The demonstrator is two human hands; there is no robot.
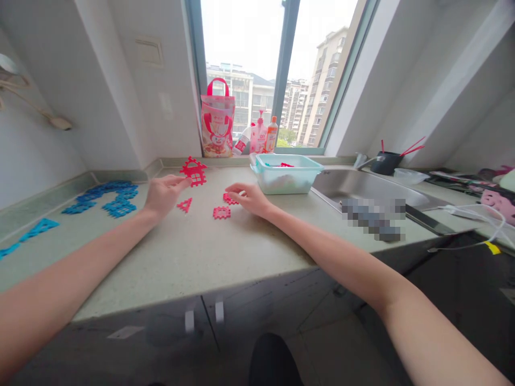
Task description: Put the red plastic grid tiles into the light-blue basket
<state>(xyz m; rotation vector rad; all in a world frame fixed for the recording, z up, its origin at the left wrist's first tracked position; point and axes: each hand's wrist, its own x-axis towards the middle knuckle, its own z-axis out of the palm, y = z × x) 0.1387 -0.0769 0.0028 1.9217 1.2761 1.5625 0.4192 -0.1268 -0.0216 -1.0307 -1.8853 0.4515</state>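
My left hand [166, 194] pinches a red house-shaped pair of building pieces [195, 172], a triangle joined on top of a toothed square, held up above the counter. My right hand [252, 198] has its fingers bent and closed on a red square building piece [229, 199] at the counter surface; the fingers cover part of it. Just in front of that hand lies another red square piece [221, 213]. A small red triangle piece [184, 205] rests below my left hand's fingertips.
Blue building pieces [120, 201] lie joined at the left, with a blue triangle [39, 229] nearer. Behind my right hand stands a mint tub [287, 182] holding pieces. A sink [362, 185] is at the right. A bag [218, 126] and bottles [259, 136] line the windowsill.
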